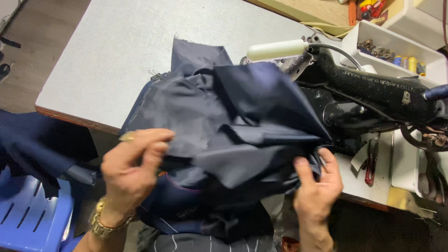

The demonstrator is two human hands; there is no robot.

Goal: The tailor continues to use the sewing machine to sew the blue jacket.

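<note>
A bunched piece of dark navy fabric (224, 121) lies over the near edge of a grey sewing table (116, 46). My left hand (133, 170), with a gold ring and a gold wristwatch, pinches a fold of the cloth at its left side. My right hand (317, 184) grips the crumpled lower right edge of the same cloth, close to the black sewing machine (373, 93). The cloth's far corner rests flat on the table, and its lower part hangs down over my lap.
A white lamp (277, 49) on a bent neck sits over the machine. White trays (396, 46) at the back right hold thread spools and small parts. Red-handled scissors (371, 163) lie right of the machine. A blue plastic crate (32, 219) with more navy cloth stands at the left.
</note>
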